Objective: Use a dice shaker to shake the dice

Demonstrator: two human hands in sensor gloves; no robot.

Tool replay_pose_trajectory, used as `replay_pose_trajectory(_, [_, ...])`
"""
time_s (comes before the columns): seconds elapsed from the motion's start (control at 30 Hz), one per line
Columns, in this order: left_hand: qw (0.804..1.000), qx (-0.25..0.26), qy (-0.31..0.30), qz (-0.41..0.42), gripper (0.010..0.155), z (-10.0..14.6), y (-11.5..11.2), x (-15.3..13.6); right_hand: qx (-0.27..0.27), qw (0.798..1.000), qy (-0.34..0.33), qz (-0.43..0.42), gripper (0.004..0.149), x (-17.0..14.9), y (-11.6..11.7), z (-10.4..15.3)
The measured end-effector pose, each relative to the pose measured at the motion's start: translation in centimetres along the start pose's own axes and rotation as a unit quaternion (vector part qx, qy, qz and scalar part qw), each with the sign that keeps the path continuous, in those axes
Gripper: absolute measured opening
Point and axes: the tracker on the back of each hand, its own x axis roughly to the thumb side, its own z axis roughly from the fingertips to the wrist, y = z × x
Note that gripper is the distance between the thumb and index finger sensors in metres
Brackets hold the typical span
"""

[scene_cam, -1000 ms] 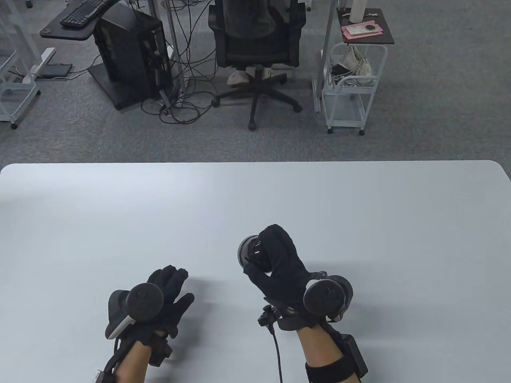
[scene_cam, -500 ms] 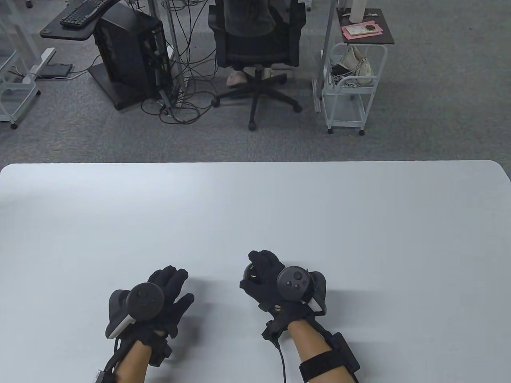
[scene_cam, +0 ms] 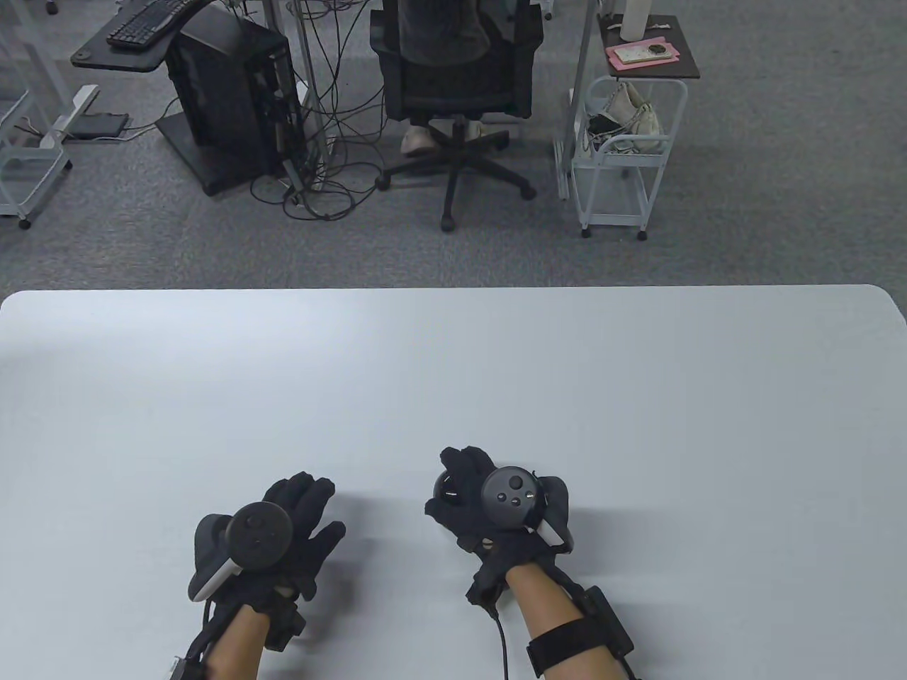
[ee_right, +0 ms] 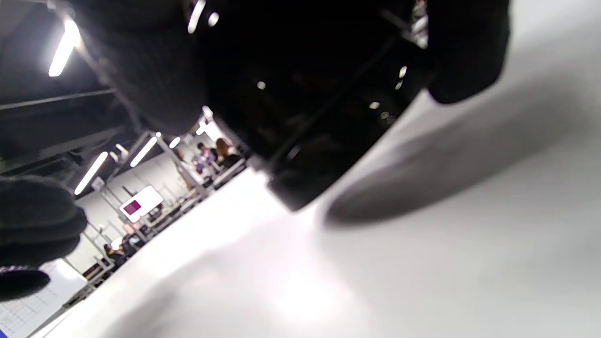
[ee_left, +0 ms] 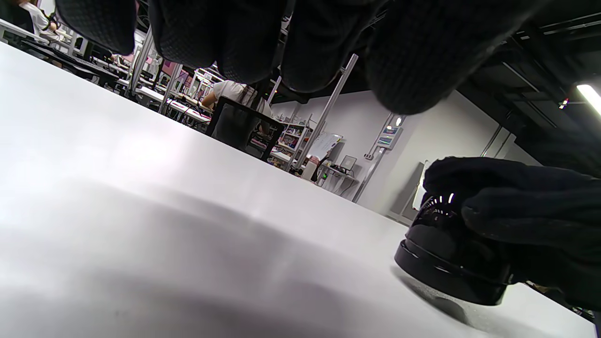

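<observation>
A black round dice shaker point(scene_cam: 446, 489) stands on the white table point(scene_cam: 453, 368), near the front middle. My right hand point(scene_cam: 464, 489) grips it from above, fingers wrapped over its top. The left wrist view shows the shaker point(ee_left: 446, 263) with its base on the table and my right hand's fingers point(ee_left: 526, 206) over it. In the right wrist view the shaker point(ee_right: 305, 103) fills the top, dark and blurred. The dice are hidden inside. My left hand point(scene_cam: 301, 524) lies flat on the table to the shaker's left, fingers spread, holding nothing.
Beyond the table's far edge are an office chair point(scene_cam: 453, 78), a computer tower point(scene_cam: 234, 99) with loose cables, and a white wire cart point(scene_cam: 623, 156).
My right hand has brought the shaker down from a raised, tilted position and toward me; it now stands on the table. In the last half second it barely moved. My left hand has stayed still.
</observation>
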Motion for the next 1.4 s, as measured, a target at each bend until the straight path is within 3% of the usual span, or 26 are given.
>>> replay_pose_trajectory(0.27, [1.000,0.000,0.000,0.000,0.066,0.0,0.0,0.0,0.045,0.998,0.017,0.026,0.078,-0.1,0.6,-0.4])
replay_pose_trajectory(0.37, [1.000,-0.002,0.001,-0.002,0.066,0.0,0.0,0.0,0.081,0.992,0.035,0.095,0.082,0.0,0.8,-0.4])
replay_pose_trajectory(0.47, [1.000,-0.002,0.001,-0.001,0.066,0.0,0.0,0.0,0.079,0.991,0.032,0.103,0.083,0.2,0.8,-0.4])
replay_pose_trajectory(0.67, [1.000,0.001,0.000,0.002,0.067,0.0,0.1,0.0,0.017,0.997,-0.011,0.069,0.081,0.8,-0.7,0.2])
replay_pose_trajectory(0.87, [1.000,0.003,0.000,0.004,0.066,0.1,0.1,-0.1,-0.097,0.994,-0.046,0.006,0.082,1.5,-5.9,2.3])
replay_pose_trajectory(0.97, [1.000,0.004,-0.001,0.004,0.067,0.1,0.1,0.0,-0.131,0.990,-0.034,0.027,0.080,0.5,-8.3,3.4])
replay_pose_trajectory(1.17, [1.000,-0.002,0.005,-0.008,0.066,-0.1,-0.2,-0.1,-0.107,0.986,0.049,0.114,0.078,-4.8,-10.0,4.5])
replay_pose_trajectory(1.4, [1.000,-0.009,0.014,-0.026,0.066,-0.4,-0.5,-0.2,-0.025,0.985,0.113,0.131,0.077,-8.2,-7.1,3.9])
